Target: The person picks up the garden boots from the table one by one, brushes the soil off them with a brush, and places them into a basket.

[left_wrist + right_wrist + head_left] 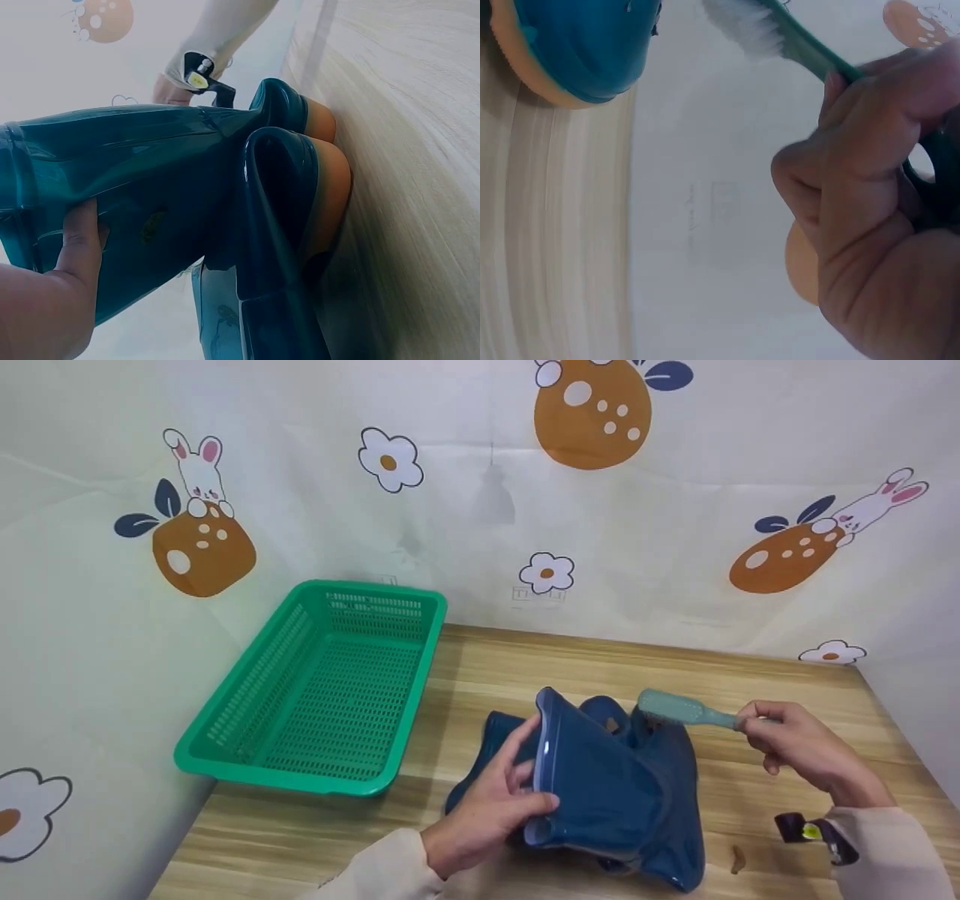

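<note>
My left hand [487,810] grips a blue rubber boot [607,780] by its shaft near the open top, thumb outside and fingers at the rim. The boot lies tilted over a second blue boot [491,739], which it partly hides. Tan soles [330,187] show in the left wrist view, along with a dark smudge [152,226] on the held shaft. My right hand [795,739] holds a green scrub brush [671,707] by the handle. Its white bristles [742,26] hang beside the boot's toe [592,45], with a gap between them in the right wrist view.
A green plastic basket [409,720] stands on the left of the wooden table [495,660]. A small brown bit [738,859] lies near the right forearm. Printed sheeting [465,525] covers the walls behind and at the sides.
</note>
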The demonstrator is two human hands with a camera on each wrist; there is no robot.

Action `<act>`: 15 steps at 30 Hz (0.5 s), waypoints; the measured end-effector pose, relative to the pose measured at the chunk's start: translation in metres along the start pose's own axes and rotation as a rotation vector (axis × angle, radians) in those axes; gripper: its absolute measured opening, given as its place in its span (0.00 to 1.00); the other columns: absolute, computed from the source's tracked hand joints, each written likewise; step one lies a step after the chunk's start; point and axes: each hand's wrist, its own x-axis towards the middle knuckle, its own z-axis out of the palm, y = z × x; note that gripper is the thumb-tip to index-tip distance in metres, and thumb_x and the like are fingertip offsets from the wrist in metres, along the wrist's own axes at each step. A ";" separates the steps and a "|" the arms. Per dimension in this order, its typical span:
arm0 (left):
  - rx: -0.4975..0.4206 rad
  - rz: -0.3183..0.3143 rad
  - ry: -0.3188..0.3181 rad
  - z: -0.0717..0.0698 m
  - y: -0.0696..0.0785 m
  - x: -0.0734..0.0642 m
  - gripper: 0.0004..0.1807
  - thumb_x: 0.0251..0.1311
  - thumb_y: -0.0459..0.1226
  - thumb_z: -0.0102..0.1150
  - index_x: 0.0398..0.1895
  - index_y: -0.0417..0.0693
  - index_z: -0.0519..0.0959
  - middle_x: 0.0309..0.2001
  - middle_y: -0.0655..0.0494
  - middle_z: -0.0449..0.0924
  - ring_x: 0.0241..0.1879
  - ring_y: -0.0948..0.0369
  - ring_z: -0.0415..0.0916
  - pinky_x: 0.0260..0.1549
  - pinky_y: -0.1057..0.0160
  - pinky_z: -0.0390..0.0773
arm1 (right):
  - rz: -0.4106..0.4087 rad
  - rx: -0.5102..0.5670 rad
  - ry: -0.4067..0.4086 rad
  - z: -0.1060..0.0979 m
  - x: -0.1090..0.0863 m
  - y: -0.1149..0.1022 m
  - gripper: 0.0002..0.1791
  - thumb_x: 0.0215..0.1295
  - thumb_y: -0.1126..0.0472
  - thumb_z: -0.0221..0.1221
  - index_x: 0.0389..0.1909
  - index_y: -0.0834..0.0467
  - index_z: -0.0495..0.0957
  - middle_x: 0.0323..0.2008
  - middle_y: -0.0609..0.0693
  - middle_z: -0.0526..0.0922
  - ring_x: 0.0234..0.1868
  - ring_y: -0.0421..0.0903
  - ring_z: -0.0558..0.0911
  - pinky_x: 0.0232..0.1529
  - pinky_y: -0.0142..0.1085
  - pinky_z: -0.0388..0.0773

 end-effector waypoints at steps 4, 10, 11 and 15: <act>-0.006 -0.003 0.001 0.000 -0.001 -0.001 0.46 0.55 0.21 0.52 0.71 0.65 0.47 0.61 0.39 0.66 0.52 0.45 0.74 0.45 0.49 0.75 | 0.030 -0.042 -0.083 0.001 0.001 -0.006 0.07 0.65 0.66 0.49 0.33 0.66 0.72 0.17 0.45 0.61 0.18 0.38 0.65 0.15 0.33 0.71; 0.009 0.018 -0.004 0.001 -0.004 -0.002 0.47 0.55 0.21 0.52 0.72 0.64 0.46 0.60 0.39 0.67 0.51 0.45 0.74 0.45 0.50 0.75 | 0.065 -0.119 -0.002 0.004 0.005 -0.008 0.07 0.62 0.67 0.49 0.34 0.68 0.71 0.19 0.47 0.62 0.20 0.40 0.66 0.17 0.33 0.73; 0.014 0.025 -0.006 0.001 -0.004 -0.002 0.47 0.55 0.21 0.52 0.72 0.63 0.46 0.60 0.39 0.67 0.51 0.45 0.74 0.46 0.50 0.75 | 0.065 -0.126 0.014 0.004 0.005 -0.007 0.07 0.62 0.67 0.48 0.34 0.68 0.71 0.19 0.47 0.62 0.20 0.40 0.66 0.17 0.33 0.73; 0.023 0.033 -0.006 0.001 -0.005 -0.002 0.47 0.54 0.21 0.52 0.72 0.63 0.46 0.60 0.39 0.67 0.51 0.46 0.74 0.46 0.49 0.75 | 0.049 -0.147 0.062 0.006 0.005 -0.006 0.09 0.64 0.66 0.48 0.36 0.70 0.71 0.20 0.48 0.63 0.20 0.40 0.66 0.17 0.34 0.75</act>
